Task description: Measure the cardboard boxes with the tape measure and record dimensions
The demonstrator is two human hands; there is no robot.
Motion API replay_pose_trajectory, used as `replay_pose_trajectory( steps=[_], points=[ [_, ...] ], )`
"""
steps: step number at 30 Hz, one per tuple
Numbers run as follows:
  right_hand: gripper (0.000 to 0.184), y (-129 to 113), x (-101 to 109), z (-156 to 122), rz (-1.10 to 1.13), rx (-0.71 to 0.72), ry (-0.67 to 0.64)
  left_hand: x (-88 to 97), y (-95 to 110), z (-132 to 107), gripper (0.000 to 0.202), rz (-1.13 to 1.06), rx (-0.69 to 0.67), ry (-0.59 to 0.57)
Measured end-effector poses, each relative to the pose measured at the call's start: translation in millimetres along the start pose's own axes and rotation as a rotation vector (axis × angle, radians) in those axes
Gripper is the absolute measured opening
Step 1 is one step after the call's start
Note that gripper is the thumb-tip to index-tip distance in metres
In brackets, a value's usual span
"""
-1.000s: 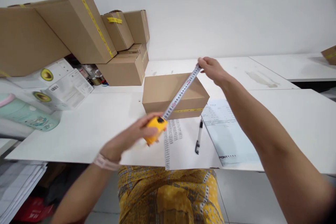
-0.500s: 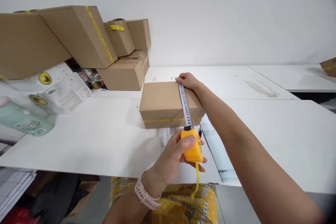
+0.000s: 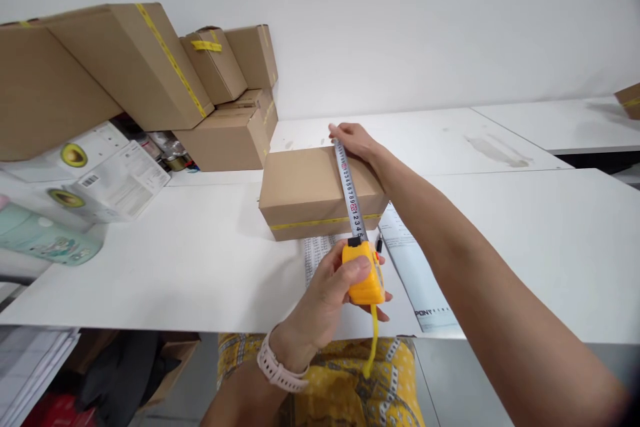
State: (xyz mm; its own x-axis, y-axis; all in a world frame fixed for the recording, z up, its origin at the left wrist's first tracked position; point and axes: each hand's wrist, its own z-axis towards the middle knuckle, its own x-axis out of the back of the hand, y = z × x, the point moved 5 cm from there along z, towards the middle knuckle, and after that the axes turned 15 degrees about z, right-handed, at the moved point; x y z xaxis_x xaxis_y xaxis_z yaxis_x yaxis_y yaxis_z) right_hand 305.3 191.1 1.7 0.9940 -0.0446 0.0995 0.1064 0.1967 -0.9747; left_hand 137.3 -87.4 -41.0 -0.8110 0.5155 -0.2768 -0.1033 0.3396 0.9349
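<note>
A small cardboard box (image 3: 305, 188) with a yellow tape stripe lies on the white table (image 3: 175, 253). A tape measure blade (image 3: 349, 190) runs across the box's top from its far edge to its near edge. My right hand (image 3: 356, 141) pinches the blade's tip against the far edge. My left hand (image 3: 336, 290) grips the yellow tape measure case (image 3: 364, 273) just in front of the box, above the printed sheets; a yellow wrist strap dangles from it.
Printed sheets (image 3: 320, 255), a pen (image 3: 380, 243) and a pale blue form (image 3: 417, 273) lie beside the box. Larger cardboard boxes (image 3: 150, 73) are stacked at the back left, with white avocado-printed boxes (image 3: 95, 173) and a green bottle (image 3: 45, 237). Another table (image 3: 550, 123) stands at the right.
The tape swung from a raised slant down flat across the box's top. My right hand dropped to the far edge and my left hand moved right in front of the box, then both held still.
</note>
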Motion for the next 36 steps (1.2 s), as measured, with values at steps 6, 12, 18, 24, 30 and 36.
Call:
replay_pose_trajectory(
  steps=[6, 12, 18, 24, 30, 36],
  points=[
    [0.053, 14, 67, -52, 0.202, 0.079, 0.459, 85.8, 12, -44, 0.068, 0.316, -0.279, 0.457],
    [0.066, 44, 61, -148, 0.117, 0.115, 0.279, 164.6, 3, -35, 0.073, 0.362, -0.317, 0.709],
    [0.054, -7, 42, -149, -0.148, 0.337, 0.247, 164.4, 55, -10, 0.061, 0.292, -0.389, 0.533],
    [0.052, -41, 52, -82, -0.413, 0.258, 0.378, 142.7, 111, -9, 0.053, 0.407, -0.469, 0.513],
    [0.039, -50, 30, -46, -0.626, 0.258, 0.311, 80.8, 53, -16, 0.063, 0.264, -0.410, 0.314],
    [0.035, -54, 27, -47, -0.762, 0.240, 0.327, 31.8, -4, -8, 0.058, 0.142, -0.109, 0.085]
  ],
)
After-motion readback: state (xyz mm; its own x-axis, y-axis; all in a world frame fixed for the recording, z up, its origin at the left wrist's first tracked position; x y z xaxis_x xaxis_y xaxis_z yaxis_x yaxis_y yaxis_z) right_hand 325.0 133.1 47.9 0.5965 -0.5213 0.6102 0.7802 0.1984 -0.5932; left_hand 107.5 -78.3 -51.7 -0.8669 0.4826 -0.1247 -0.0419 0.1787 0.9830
